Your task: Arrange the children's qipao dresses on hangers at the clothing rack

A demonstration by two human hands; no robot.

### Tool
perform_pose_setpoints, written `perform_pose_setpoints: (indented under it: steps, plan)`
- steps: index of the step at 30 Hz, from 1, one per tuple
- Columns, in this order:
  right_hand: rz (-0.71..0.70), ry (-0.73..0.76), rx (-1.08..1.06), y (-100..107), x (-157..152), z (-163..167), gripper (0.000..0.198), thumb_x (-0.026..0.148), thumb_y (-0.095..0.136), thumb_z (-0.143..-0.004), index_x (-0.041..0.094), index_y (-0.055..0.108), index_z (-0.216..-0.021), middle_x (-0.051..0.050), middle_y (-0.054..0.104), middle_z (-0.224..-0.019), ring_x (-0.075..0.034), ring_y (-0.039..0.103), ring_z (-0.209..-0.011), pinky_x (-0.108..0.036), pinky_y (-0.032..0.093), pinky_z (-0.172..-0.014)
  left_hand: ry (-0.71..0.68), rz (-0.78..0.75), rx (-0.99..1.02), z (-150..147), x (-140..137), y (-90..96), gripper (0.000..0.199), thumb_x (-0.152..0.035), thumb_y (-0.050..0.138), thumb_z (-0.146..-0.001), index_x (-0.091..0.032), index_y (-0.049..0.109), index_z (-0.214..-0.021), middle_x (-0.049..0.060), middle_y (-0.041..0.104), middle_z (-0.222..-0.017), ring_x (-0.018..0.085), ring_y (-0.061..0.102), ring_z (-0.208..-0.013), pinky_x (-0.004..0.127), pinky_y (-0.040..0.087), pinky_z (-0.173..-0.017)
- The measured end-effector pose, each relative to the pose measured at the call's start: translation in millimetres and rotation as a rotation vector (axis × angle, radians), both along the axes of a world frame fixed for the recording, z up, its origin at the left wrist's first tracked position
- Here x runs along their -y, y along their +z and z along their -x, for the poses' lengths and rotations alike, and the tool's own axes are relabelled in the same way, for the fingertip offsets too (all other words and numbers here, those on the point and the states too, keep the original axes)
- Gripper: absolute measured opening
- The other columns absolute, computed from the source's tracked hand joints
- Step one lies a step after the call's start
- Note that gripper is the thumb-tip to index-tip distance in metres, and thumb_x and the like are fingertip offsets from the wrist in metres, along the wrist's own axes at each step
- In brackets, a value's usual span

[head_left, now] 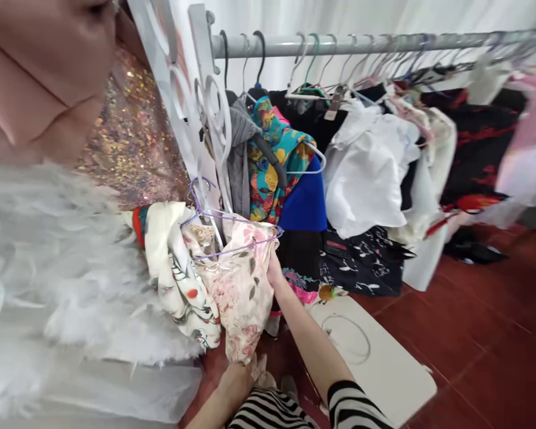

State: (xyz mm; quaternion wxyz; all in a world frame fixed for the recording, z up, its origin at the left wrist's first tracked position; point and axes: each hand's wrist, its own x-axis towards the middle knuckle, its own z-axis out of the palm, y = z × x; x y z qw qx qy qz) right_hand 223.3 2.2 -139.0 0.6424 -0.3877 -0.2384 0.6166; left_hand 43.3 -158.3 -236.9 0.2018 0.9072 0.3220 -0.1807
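Note:
A cream floral garment (239, 286) with pink flowers and grey-brown leaves hangs on a purple wire hanger (243, 245). At the garment's lower end, my left hand (237, 380) is closed around a bunch of the cloth. Higher up, my right hand (274, 271) grips the garment's right edge just below the hanger, its fingers mostly hidden by fabric. Beside the garment, to the left, a cream scarf-like cloth (172, 262) with red and dark printed patterns droops down.
Clothes on hangers fill a grey rail (277, 44) ahead, next to a white scrolled metal frame (217, 113). White feathery fabric (71, 262) and a gold sequined garment (129, 125) crowd the left. On the red tiled floor (486, 316) lies a white board (375, 351).

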Motion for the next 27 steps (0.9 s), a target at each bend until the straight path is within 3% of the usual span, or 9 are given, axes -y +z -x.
perform_pose_setpoints:
  steps: [3, 6, 9, 12, 15, 18, 21, 24, 27]
  plan:
    - [0.064, -0.035, -0.049, 4, -6, -12, 0.053, 0.070, 0.064, -0.071, 0.019, 0.067, -0.085, -0.008, 0.073, -0.079, -0.027, 0.070, -0.100, -0.040, 0.057, -0.091, 0.137, 0.060, 0.066, 8, 4, 24.3, 0.041, -0.011, 0.054, -0.081, -0.032, 0.073, -0.109, 0.002, 0.074, -0.100, 0.021, 0.068, -0.087, 0.033, 0.055, -0.079]
    - [-0.008, -0.191, -0.015, -2, 4, -19, 0.045, 0.062, 0.066, -0.070, 0.020, 0.067, -0.086, -0.005, 0.072, -0.076, -0.024, 0.071, -0.091, -0.037, 0.058, -0.085, 0.219, -0.025, 0.210, 7, -14, 78.1, 0.040, -0.013, 0.046, -0.087, -0.033, 0.072, -0.110, 0.000, 0.073, -0.109, 0.018, 0.066, -0.099, 0.029, 0.053, -0.089]
    - [-0.146, -0.394, 0.073, -5, 24, -26, 0.036, 0.050, 0.065, -0.072, 0.020, 0.067, -0.092, -0.001, 0.071, -0.079, -0.019, 0.070, -0.088, -0.031, 0.058, -0.081, 0.258, -0.419, 0.496, -10, -62, 153.3, 0.046, -0.011, 0.038, -0.090, -0.025, 0.066, -0.123, 0.007, 0.068, -0.121, 0.020, 0.062, -0.112, 0.035, 0.050, -0.097]
    - [-0.243, -0.512, 0.117, 3, 42, -34, 0.034, 0.043, 0.063, -0.073, 0.021, 0.067, -0.099, -0.002, 0.072, -0.088, -0.018, 0.070, -0.092, -0.030, 0.057, -0.082, 0.284, -0.822, 0.615, -32, -125, 222.5, 0.045, -0.012, 0.035, -0.093, -0.020, 0.060, -0.130, 0.013, 0.064, -0.126, 0.023, 0.058, -0.117, 0.042, 0.045, -0.102]
    - [-0.292, -0.524, 0.093, 13, 55, -41, 0.036, 0.042, 0.062, -0.073, 0.022, 0.067, -0.102, -0.003, 0.073, -0.098, -0.019, 0.069, -0.097, -0.034, 0.057, -0.086, 0.249, -0.915, 0.491, -44, -172, 265.4, 0.042, -0.014, 0.035, -0.095, -0.019, 0.059, -0.128, 0.013, 0.062, -0.128, 0.025, 0.051, -0.126, 0.048, 0.033, -0.113]
    - [-0.296, -0.535, 0.051, 18, 59, -46, 0.030, 0.041, 0.064, -0.072, 0.023, 0.066, -0.096, -0.002, 0.073, -0.096, -0.018, 0.070, -0.093, -0.034, 0.058, -0.086, 0.159, -0.797, 0.376, -45, -192, 281.8, 0.035, -0.023, 0.033, -0.100, -0.018, 0.067, -0.106, 0.009, 0.068, -0.105, 0.022, 0.059, -0.111, 0.051, 0.027, -0.116]
    - [-0.250, -0.526, -0.003, 23, 55, -52, 0.029, 0.045, 0.071, -0.067, 0.023, 0.064, -0.085, 0.001, 0.072, -0.085, -0.018, 0.070, -0.087, -0.032, 0.059, -0.080, 0.146, -0.721, 0.412, -39, -196, 283.0, 0.038, -0.030, 0.030, -0.102, -0.019, 0.066, -0.096, 0.004, 0.066, -0.095, 0.018, 0.059, -0.102, 0.051, 0.023, -0.118]
    - [-0.222, -0.347, 0.040, 39, 45, -64, 0.041, 0.059, 0.075, -0.064, 0.022, 0.063, -0.076, -0.001, 0.072, -0.080, -0.020, 0.071, -0.083, -0.034, 0.060, -0.075, 0.144, -0.683, 0.471, -34, -198, 281.1, 0.039, -0.032, 0.030, -0.102, -0.020, 0.065, -0.093, 0.002, 0.064, -0.092, 0.016, 0.058, -0.099, 0.049, 0.021, -0.119]
    - [-0.260, -0.122, 0.214, 65, 40, -79, 0.056, 0.072, 0.075, -0.058, 0.019, 0.065, -0.072, -0.002, 0.071, -0.076, -0.021, 0.070, -0.077, -0.034, 0.060, -0.070, 0.119, -0.648, 0.471, -32, -201, 282.5, 0.039, -0.032, 0.029, -0.102, -0.020, 0.065, -0.093, 0.001, 0.063, -0.092, 0.016, 0.056, -0.099, 0.048, 0.020, -0.118]
